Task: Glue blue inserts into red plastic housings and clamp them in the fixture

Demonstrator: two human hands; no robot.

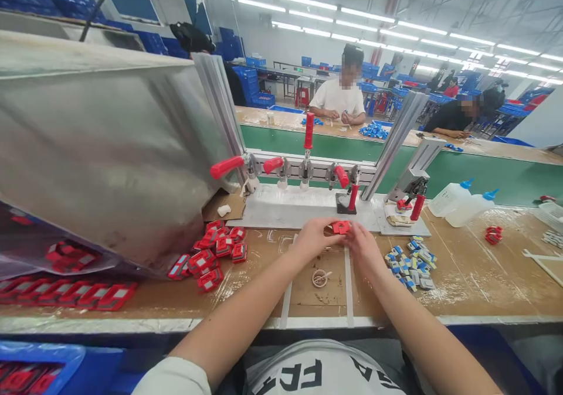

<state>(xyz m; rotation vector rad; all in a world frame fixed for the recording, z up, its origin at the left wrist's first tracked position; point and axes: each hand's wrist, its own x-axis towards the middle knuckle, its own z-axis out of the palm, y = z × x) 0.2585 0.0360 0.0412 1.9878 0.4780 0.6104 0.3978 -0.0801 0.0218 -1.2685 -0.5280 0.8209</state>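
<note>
Over the bench, both hands pinch red part (long axis left-right).

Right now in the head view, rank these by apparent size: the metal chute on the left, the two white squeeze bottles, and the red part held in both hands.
1. metal chute, by far the largest, though nearest the camera.
2. white squeeze bottles; the two look alike, unranked.
3. red part, smallest, pinched between left hand and right hand.

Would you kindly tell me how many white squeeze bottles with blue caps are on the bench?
2. Both lie at the right of the bench beyond the clamp fixture: one bottle nearer the fixture, the other bottle touching it on its right. Others may be hidden.
</note>
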